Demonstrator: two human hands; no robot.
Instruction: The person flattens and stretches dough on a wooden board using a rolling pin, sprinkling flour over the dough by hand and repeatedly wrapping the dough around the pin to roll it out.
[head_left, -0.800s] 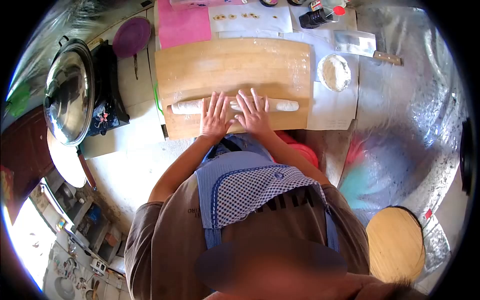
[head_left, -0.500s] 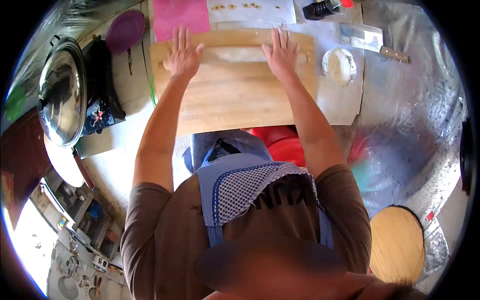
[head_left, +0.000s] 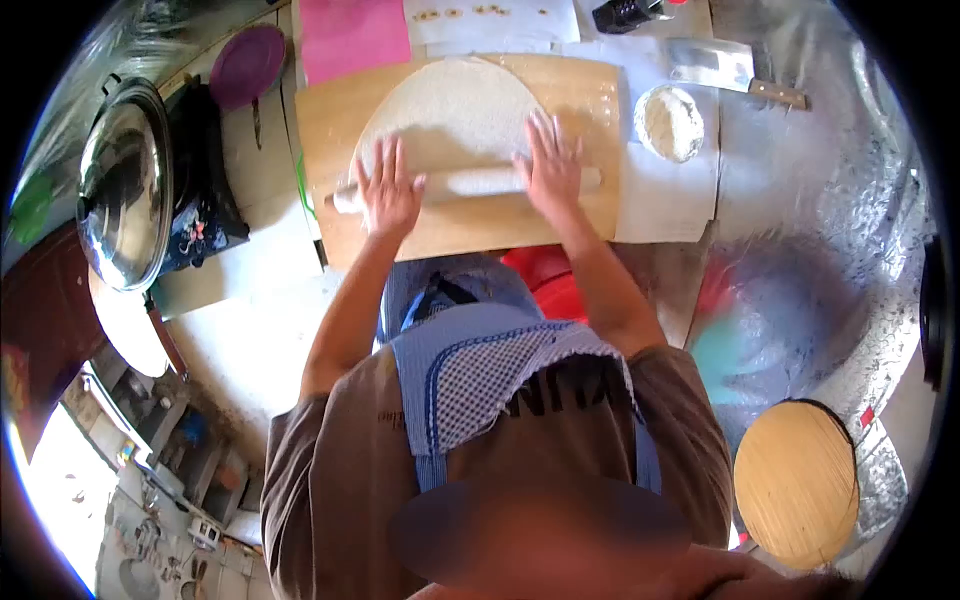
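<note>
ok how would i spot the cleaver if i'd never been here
Find the big wooden board under the rolling pin, then the bowl of white powder to its right. Past the bowl, away from the person, lies the cleaver: its broad shiny blade and brown handle set it apart from the bowl and dark bottle.

Large lettering [head_left: 572,394] on a brown T-shirt [head_left: 560,445], partly covered.
Bodyward of the left hand [head_left: 392,195] and right hand [head_left: 553,172], "N" can be made out; smaller print [head_left: 390,416] is illegible.

Rolling pin [head_left: 472,182] barring most of the board [head_left: 596,100], but there's open paper [head_left: 665,207] nearside of the bowl [head_left: 697,141], cleaver [head_left: 715,65] crowding beyond!
</note>
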